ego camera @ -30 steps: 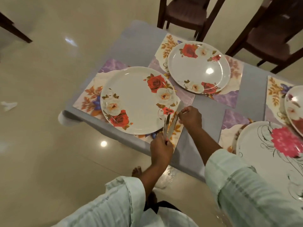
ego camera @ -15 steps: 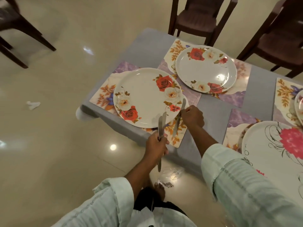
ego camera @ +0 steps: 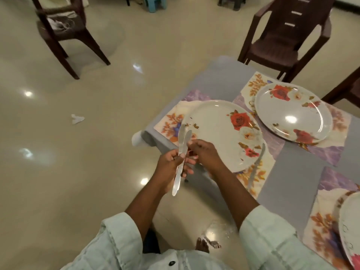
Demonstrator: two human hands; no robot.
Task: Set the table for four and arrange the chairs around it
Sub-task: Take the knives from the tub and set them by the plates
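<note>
Home dining room: set table, plastic chairs, tiled floor.

Bottom-right plate cropped by frame edge; perhaps 2 overlapping knives.

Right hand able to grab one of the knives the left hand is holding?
Probably yes. The right hand sits beside the knives gripped upright in the left hand, its fingers nearly at the blades, nothing between them.
</note>
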